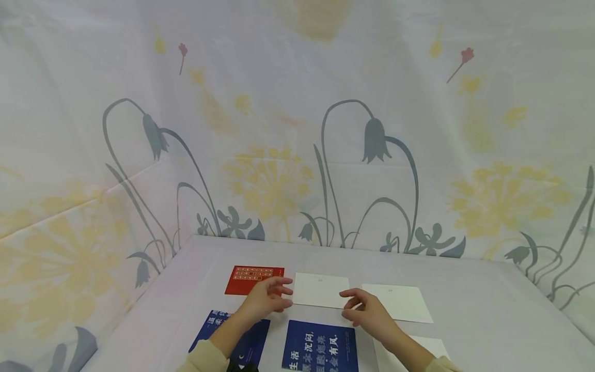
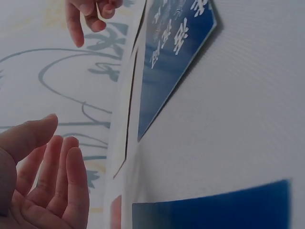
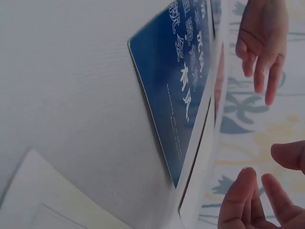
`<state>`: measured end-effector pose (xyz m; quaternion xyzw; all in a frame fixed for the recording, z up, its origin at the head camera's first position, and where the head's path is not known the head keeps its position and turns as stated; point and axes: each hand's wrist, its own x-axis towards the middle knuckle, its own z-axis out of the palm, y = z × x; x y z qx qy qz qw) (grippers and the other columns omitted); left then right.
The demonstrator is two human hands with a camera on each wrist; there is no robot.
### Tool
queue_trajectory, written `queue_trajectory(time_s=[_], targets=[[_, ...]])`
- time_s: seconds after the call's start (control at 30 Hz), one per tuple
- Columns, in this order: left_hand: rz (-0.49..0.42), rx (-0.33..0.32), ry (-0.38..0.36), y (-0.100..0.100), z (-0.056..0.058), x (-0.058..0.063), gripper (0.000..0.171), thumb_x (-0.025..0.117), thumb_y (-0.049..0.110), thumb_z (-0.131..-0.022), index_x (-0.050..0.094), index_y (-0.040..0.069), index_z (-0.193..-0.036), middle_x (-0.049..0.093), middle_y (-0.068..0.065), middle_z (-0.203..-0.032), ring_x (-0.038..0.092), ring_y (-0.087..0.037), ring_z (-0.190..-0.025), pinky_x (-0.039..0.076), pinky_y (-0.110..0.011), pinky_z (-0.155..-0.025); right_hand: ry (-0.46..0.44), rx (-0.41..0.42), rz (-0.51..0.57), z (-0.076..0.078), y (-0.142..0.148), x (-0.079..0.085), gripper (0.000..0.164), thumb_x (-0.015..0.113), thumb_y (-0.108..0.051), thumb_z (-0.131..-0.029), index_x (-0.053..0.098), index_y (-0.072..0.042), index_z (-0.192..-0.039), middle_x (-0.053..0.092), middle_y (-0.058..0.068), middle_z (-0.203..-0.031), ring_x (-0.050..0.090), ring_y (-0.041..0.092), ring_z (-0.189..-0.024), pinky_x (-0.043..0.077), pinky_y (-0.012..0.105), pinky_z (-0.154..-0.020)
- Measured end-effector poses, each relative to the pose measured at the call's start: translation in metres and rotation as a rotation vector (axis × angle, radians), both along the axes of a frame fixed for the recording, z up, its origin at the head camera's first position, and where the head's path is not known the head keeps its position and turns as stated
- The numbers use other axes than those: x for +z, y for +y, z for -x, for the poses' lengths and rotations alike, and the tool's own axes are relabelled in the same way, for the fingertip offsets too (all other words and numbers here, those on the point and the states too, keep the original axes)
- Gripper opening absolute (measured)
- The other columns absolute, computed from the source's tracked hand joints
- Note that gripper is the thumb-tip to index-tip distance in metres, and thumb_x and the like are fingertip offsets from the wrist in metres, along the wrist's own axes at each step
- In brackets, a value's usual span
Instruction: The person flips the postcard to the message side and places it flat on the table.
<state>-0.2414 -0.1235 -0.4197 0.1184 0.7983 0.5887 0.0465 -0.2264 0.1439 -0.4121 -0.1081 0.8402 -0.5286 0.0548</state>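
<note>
My left hand (image 1: 266, 298) hovers with loosely bent fingers over the gap between a red card (image 1: 237, 285) and a white card (image 1: 321, 289) in the head view. Nothing lies between its thumb and fingers, as the left wrist view also shows. My right hand (image 1: 366, 312), likewise holding nothing, overlaps the right end of that white card. Below and between the hands lies a blue card (image 1: 321, 347) printed with white characters. A second blue card (image 1: 255, 338) is partly covered by my left forearm.
Another white card (image 1: 402, 302) lies to the right of the right hand. Under the right forearm is one more white card (image 1: 432, 345), partly hidden. A pale cloth covers the table (image 1: 223, 253), with a flower-printed curtain (image 1: 288, 129) behind and at the sides.
</note>
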Motion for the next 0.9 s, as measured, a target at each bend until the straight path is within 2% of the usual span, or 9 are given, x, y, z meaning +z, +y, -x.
queue_trajectory(time_s=[0.23, 0.43, 0.63, 0.9], targets=[[0.090, -0.119, 0.098, -0.002, -0.012, 0.004, 0.045, 0.073, 0.007, -0.079, 0.056, 0.003, -0.121, 0.062, -0.015, -0.105, 0.060, -0.029, -0.095, 0.052, -0.039, -0.080, 0.052, 0.084, -0.065, -0.014, 0.003, 0.001, 0.047, 0.074, -0.007, -0.075, 0.055, 0.001, -0.118, 0.056, 0.008, -0.089, 0.052, 0.019, -0.076, 0.048, 0.031, -0.060], [0.198, -0.164, 0.120, -0.007, -0.020, 0.000, 0.045, 0.078, 0.014, -0.075, 0.057, 0.011, -0.115, 0.060, -0.009, -0.113, 0.052, -0.031, -0.108, 0.043, -0.049, -0.092, 0.124, 0.170, -0.135, -0.021, 0.007, -0.005, 0.051, 0.077, -0.011, -0.073, 0.053, -0.002, -0.118, 0.056, 0.009, -0.097, 0.053, 0.023, -0.085, 0.049, 0.027, -0.066], [0.285, -0.218, 0.146, -0.011, -0.029, -0.004, 0.045, 0.081, 0.016, -0.071, 0.057, 0.019, -0.109, 0.052, -0.003, -0.119, 0.042, -0.033, -0.118, 0.036, -0.057, -0.097, 0.156, 0.218, -0.214, -0.025, 0.009, -0.011, 0.053, 0.080, -0.015, -0.070, 0.055, -0.006, -0.116, 0.055, 0.009, -0.108, 0.050, 0.028, -0.095, 0.048, 0.035, -0.071], [0.417, -0.309, 0.174, -0.012, -0.034, -0.007, 0.041, 0.084, 0.022, -0.065, 0.059, 0.024, -0.098, 0.045, -0.012, -0.134, 0.027, -0.039, -0.128, 0.024, -0.066, -0.099, 0.248, 0.292, -0.304, -0.032, 0.015, -0.017, 0.045, 0.083, -0.022, -0.063, 0.060, -0.020, -0.101, 0.050, 0.005, -0.116, 0.042, 0.032, -0.106, 0.042, 0.051, -0.082]])
